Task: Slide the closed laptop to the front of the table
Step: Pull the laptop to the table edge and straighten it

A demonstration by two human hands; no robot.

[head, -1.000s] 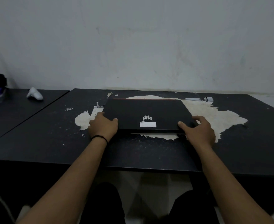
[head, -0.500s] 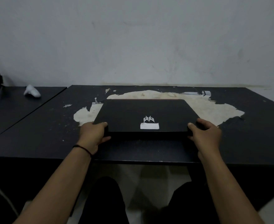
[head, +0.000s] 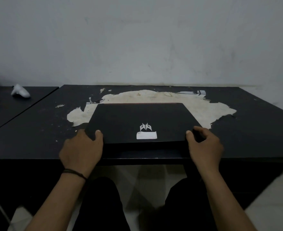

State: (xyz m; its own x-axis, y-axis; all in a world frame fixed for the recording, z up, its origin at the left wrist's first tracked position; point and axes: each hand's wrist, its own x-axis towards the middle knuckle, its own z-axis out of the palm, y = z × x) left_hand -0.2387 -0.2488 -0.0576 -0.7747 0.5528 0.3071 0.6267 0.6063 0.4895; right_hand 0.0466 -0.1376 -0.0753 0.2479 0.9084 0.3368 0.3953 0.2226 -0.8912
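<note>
A closed black laptop (head: 137,120) with a silver logo and a white sticker on its lid lies flat on the black table (head: 254,130), close to the table's front edge. My left hand (head: 82,150) grips its near left corner, thumb on the lid. My right hand (head: 204,147) holds the near right corner the same way. Both sets of fingers are tucked under the laptop's sides and mostly hidden.
The tabletop has a large peeled pale patch (head: 195,105) behind the laptop. A white controller (head: 20,91) lies on a second black table (head: 7,104) at the left. A small white scrap (head: 200,92) sits near the back edge. My legs are below the table.
Both hands have drawn the laptop toward me, from the middle of the table to near the front edge. More of the peeled patch shows behind it.
</note>
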